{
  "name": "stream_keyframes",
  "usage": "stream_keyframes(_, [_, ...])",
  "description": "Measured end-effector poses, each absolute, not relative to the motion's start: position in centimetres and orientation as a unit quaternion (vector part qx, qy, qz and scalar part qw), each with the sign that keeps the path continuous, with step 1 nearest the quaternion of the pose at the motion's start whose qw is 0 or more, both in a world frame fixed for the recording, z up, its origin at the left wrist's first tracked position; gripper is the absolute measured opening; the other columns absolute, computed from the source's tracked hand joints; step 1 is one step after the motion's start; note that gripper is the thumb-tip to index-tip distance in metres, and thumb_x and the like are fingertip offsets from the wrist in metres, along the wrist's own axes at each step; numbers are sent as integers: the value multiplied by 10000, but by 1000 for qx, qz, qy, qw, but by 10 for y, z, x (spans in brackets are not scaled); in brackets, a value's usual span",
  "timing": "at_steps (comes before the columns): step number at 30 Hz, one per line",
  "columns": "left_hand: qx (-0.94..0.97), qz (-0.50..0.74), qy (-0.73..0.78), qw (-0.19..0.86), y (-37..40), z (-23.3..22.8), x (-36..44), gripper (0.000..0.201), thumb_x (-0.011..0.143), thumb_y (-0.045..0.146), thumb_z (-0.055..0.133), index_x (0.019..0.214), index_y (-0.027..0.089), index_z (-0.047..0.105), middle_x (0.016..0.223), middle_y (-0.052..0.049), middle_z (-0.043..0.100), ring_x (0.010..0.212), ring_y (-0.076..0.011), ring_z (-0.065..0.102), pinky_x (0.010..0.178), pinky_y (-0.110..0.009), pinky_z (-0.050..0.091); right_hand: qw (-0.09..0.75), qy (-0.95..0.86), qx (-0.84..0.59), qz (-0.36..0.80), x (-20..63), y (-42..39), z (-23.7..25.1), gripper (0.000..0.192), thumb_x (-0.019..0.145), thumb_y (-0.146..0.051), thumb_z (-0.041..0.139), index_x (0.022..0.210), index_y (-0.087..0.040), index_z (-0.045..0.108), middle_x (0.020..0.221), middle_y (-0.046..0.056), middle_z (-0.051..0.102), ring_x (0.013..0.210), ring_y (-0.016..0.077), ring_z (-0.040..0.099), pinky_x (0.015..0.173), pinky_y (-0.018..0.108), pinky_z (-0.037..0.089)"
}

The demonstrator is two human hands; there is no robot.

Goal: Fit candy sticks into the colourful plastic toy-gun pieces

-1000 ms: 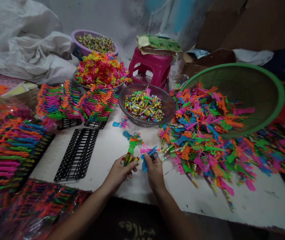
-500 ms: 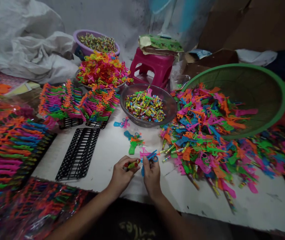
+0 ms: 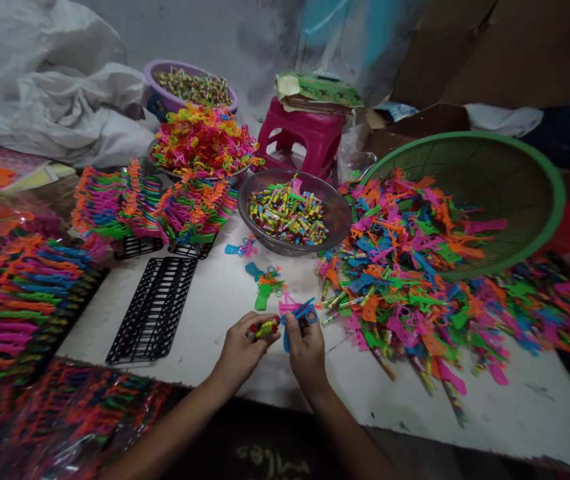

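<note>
My left hand (image 3: 241, 348) is closed around a small bundle of wrapped candy sticks (image 3: 263, 329) near the front edge of the white table (image 3: 215, 300). My right hand (image 3: 307, 347) pinches a blue plastic toy gun (image 3: 303, 315), held right beside the candy sticks. A few loose toy guns (image 3: 267, 285) lie just beyond my hands. To the right spreads a big heap of coloured plastic toy guns (image 3: 405, 280), spilling out of a tilted green basket (image 3: 509, 180). A metal bowl of wrapped candy (image 3: 289, 212) stands behind my hands.
An empty black slotted rack (image 3: 153, 308) lies to the left. Filled racks of toys (image 3: 149, 207) stand behind it, and more at the far left (image 3: 15, 293). A pink stool (image 3: 305, 133), a purple basin (image 3: 189, 83) and white sacks (image 3: 55, 87) are at the back.
My hands have drawn closer together, bringing the candy sticks up against the blue toy gun. Everything else on the table stays where it was.
</note>
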State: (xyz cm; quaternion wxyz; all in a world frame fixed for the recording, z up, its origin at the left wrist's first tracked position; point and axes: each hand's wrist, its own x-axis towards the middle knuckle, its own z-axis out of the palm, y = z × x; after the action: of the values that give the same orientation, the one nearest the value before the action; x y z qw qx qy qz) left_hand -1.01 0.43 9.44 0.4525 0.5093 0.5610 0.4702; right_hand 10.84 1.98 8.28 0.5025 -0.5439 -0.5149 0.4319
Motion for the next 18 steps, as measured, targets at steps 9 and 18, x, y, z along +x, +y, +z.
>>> stream_keyframes(9, [588, 495, 523, 367, -4, 100, -12, 241, 740, 163, 535, 951, 195, 647, 741, -43, 566, 696, -148, 542, 631, -247, 428, 471, -570, -574, 352, 107, 10, 98, 121, 800, -303, 493, 811, -184, 513, 671, -1, 558, 592, 126, 512, 564, 238, 390])
stream_keyframes(18, [607, 483, 528, 347, -9, 109, -17, 212, 750, 164, 522, 927, 193, 636, 717, -31, 558, 664, -139, 543, 591, -231, 421, 473, -628, -535, 309, 111, 13, 105, 123, 767, -297, 518, 701, -193, 523, 597, 6, 548, 545, 134, 503, 546, 257, 403])
